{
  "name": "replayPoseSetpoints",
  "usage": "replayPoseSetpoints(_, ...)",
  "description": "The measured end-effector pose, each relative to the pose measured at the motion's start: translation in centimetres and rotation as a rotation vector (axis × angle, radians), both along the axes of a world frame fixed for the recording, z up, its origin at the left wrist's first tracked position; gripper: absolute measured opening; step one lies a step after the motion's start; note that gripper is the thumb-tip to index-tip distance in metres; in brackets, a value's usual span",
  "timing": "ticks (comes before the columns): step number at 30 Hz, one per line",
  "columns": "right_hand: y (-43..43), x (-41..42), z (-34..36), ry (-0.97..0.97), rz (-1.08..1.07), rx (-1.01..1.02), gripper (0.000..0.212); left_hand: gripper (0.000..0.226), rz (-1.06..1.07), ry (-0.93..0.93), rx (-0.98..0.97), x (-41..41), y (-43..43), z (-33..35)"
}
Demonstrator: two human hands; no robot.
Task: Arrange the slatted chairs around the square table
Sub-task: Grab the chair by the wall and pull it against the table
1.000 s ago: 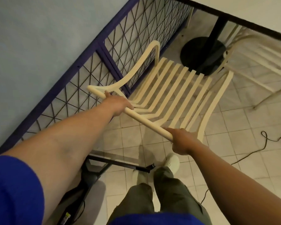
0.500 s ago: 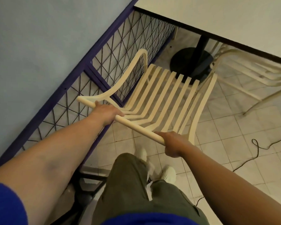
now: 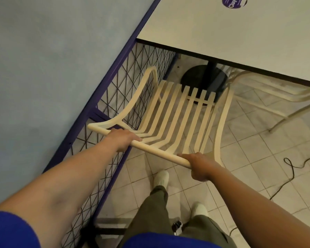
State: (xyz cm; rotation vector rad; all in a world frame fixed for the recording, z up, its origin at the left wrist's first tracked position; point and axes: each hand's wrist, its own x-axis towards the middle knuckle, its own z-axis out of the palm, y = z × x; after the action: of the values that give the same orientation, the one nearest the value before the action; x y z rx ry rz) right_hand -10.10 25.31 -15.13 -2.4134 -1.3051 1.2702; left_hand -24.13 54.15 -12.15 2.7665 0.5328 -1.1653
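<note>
**A:** Why's the person holding it like that?

**B:** The square table (image 3: 222,29) is sitting dead ahead. The slatted chair (image 3: 177,113) is facing it from the near side, with the seat front pointing under the table edge. Both hands are gripping the round top rail (image 3: 156,152) of the backrest. The left hand (image 3: 123,140) is wrapping over the end nearer the table's left side, and the right hand (image 3: 200,166) is clamping the other end. I'm guessing the wide two-handed grip is for steering the chair in square to the table.

**A:** Anything getting in the way?

**B:** A purple wire-mesh fence (image 3: 125,90) is running along the table's left side. The chair's armrest (image 3: 141,97) is sitting just beside it, so there's hardly any room that way. A second slatted chair (image 3: 276,93) is already sitting at the table's right side, partly tucked under. The table's black round base (image 3: 195,77) is sitting under its middle, right in front of the seat slats. I reckon that's limiting how far in the chair can go. A thin black cable (image 3: 293,167) is lying on the floor tiles (image 3: 249,149), well apart from the table, off to its right. It's looking more like a trip hazard than a blocker.
</note>
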Motion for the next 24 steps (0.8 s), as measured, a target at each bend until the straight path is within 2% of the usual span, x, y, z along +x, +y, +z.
replayPoseSetpoints(24,5.3,5.8,0.0,-0.004,-0.015,0.02,0.082,0.056,-0.103,-0.087,-0.046,6.3,6.4,-1.1)
